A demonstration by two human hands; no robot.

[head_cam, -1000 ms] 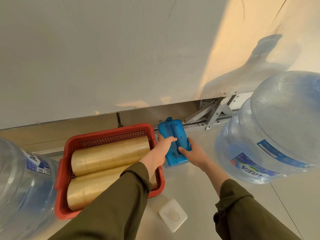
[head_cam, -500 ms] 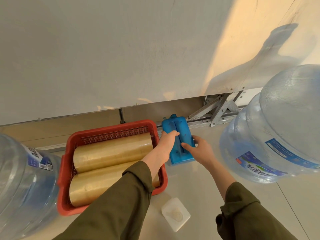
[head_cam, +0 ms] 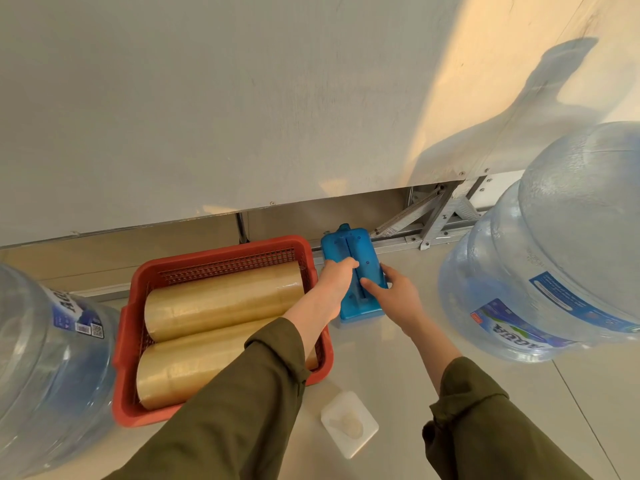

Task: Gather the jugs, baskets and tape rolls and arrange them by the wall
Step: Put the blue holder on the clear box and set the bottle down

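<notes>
Blue flat jug (head_cam: 360, 249): gripping it with curled left hand (head_cam: 334, 278) and pinching right hand (head_cam: 394, 294), seemingly lining it up against wall (head_cam: 242, 116) just beyond both hands, red basket (head_cam: 221, 258) lying just left of them.

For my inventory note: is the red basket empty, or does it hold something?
Not empty. The red basket holds a far tape roll and a near tape roll, both lying on their sides, side by side.
</notes>
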